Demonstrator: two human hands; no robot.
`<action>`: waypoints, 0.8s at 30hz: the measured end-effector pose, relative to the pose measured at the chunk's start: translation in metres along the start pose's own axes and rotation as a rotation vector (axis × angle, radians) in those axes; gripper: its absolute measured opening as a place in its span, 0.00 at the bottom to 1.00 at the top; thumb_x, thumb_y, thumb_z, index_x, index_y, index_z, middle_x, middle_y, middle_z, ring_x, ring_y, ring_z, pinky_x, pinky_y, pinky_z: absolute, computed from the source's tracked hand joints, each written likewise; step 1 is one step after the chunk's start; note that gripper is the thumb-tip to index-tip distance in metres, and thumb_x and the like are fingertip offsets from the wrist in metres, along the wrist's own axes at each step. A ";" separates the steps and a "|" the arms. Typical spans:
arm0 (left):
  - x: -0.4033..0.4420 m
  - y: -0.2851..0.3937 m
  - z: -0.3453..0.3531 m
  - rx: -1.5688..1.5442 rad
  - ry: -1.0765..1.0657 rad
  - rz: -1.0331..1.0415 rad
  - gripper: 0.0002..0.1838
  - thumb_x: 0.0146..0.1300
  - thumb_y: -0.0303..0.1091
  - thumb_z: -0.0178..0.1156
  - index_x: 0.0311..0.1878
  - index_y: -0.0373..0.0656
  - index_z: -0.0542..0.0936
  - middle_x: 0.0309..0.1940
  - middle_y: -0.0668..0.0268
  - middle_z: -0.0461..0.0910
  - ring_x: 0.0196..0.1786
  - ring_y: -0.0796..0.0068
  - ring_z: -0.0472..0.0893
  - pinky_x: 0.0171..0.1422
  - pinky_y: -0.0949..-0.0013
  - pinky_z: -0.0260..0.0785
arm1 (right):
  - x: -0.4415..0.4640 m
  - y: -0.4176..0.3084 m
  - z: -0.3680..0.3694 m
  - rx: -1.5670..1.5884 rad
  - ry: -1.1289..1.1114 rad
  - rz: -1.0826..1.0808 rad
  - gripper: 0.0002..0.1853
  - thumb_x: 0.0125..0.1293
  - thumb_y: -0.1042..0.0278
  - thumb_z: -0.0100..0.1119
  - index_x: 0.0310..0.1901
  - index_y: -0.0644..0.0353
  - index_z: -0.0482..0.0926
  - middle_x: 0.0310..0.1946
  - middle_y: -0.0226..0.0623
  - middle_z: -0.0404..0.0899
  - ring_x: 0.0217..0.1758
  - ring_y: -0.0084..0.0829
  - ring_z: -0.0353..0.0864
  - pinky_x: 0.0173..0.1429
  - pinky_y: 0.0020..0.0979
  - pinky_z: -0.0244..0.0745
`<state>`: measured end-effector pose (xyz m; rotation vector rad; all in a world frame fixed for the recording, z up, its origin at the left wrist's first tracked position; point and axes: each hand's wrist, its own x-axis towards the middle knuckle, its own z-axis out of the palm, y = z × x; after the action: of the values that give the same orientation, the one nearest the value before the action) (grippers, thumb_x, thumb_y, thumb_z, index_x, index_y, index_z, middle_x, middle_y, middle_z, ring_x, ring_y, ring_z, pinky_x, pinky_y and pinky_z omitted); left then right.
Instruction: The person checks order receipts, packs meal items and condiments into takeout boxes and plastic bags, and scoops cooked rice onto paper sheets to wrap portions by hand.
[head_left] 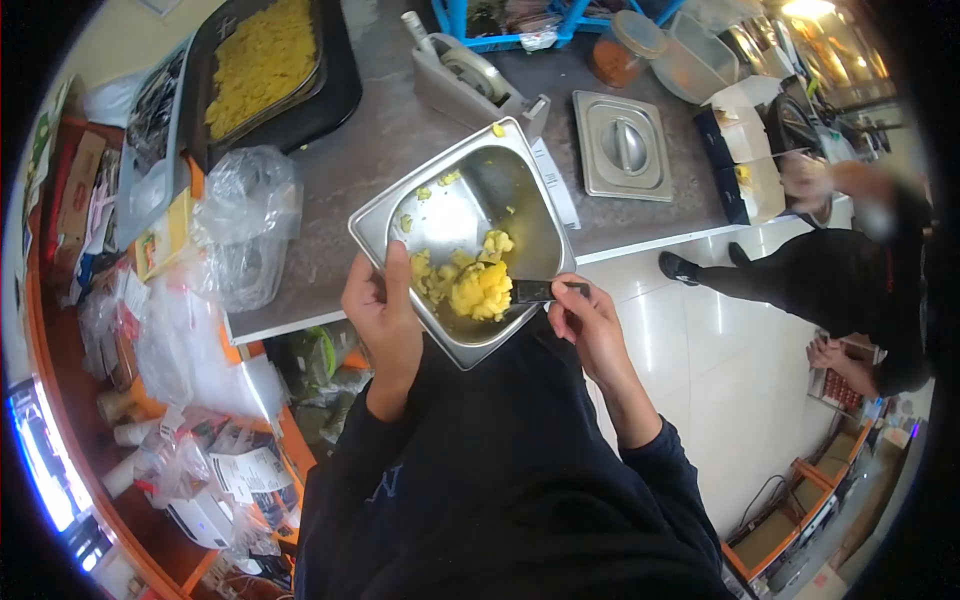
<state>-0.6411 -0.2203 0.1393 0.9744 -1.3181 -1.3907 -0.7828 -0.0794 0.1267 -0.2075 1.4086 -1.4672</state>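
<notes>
A deep steel container [368, 222] is tilted in front of my body, over the counter's front edge. My left hand [385, 315] grips its left side, thumb over the rim. Yellow, crumbly food [482, 292] lies at the container's near end, with small bits stuck higher on the walls. My right hand [592, 325] is closed round the black handle [540, 291] of a utensil at the container's right side. The utensil's head is hidden under a heap of the yellow food.
On the counter [370, 130] are a black tray of yellow food [262, 65], a tape dispenser [465, 85], a steel lid [625, 146], plastic bags [245, 225] and an orange-filled tub [625, 50]. A person in dark clothes [830, 275] stands at the right beside white boxes [745, 150].
</notes>
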 end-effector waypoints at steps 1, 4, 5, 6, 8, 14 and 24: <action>0.003 -0.001 0.006 -0.015 -0.005 -0.014 0.12 0.67 0.33 0.53 0.45 0.33 0.77 0.33 0.71 0.76 0.34 0.88 0.70 0.38 0.81 0.62 | 0.004 -0.003 -0.006 0.051 0.018 -0.012 0.11 0.67 0.61 0.51 0.38 0.61 0.74 0.16 0.27 0.69 0.18 0.14 0.62 0.22 0.18 0.51; 0.009 -0.011 0.015 -0.056 -0.073 -0.058 0.12 0.68 0.33 0.53 0.46 0.33 0.76 0.36 0.69 0.77 0.36 0.87 0.72 0.39 0.81 0.63 | 0.011 -0.016 -0.034 0.190 -0.011 -0.046 0.11 0.68 0.61 0.51 0.39 0.61 0.73 0.16 0.27 0.68 0.18 0.15 0.62 0.22 0.18 0.52; 0.011 -0.015 0.019 -0.058 -0.089 -0.052 0.12 0.68 0.33 0.53 0.47 0.33 0.76 0.36 0.69 0.77 0.36 0.87 0.72 0.40 0.81 0.63 | 0.014 -0.025 -0.047 0.226 -0.030 -0.068 0.11 0.68 0.61 0.51 0.39 0.61 0.73 0.16 0.27 0.68 0.18 0.15 0.62 0.23 0.18 0.53; 0.014 -0.020 0.029 -0.067 -0.105 -0.044 0.12 0.68 0.33 0.53 0.47 0.33 0.76 0.37 0.68 0.78 0.37 0.87 0.72 0.40 0.81 0.63 | 0.014 -0.040 -0.058 0.259 0.001 -0.066 0.10 0.68 0.62 0.49 0.38 0.61 0.72 0.15 0.27 0.67 0.18 0.16 0.61 0.24 0.19 0.54; 0.017 -0.015 0.058 -0.113 -0.067 -0.098 0.13 0.67 0.34 0.53 0.46 0.33 0.76 0.36 0.69 0.77 0.36 0.87 0.72 0.40 0.81 0.63 | 0.018 -0.067 -0.090 0.354 -0.047 -0.117 0.10 0.69 0.62 0.48 0.38 0.61 0.72 0.14 0.27 0.66 0.17 0.17 0.60 0.25 0.20 0.54; 0.022 -0.018 0.141 -0.118 -0.110 -0.147 0.13 0.68 0.34 0.52 0.46 0.33 0.76 0.35 0.69 0.77 0.34 0.87 0.72 0.38 0.82 0.62 | 0.041 -0.183 -0.234 0.160 0.062 -0.363 0.13 0.70 0.60 0.43 0.30 0.57 0.71 0.12 0.24 0.63 0.17 0.20 0.60 0.25 0.22 0.54; 0.006 -0.016 0.214 -0.058 0.184 -0.196 0.13 0.69 0.35 0.50 0.46 0.34 0.74 0.37 0.67 0.77 0.36 0.85 0.74 0.40 0.80 0.65 | 0.193 -0.324 -0.404 -0.914 0.585 -0.290 0.15 0.61 0.60 0.53 0.31 0.65 0.78 0.20 0.39 0.77 0.23 0.29 0.77 0.29 0.29 0.70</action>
<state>-0.8509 -0.1764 0.1456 1.1872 -1.0639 -1.4393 -1.3326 -0.0441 0.1722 -0.6020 2.5640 -1.0283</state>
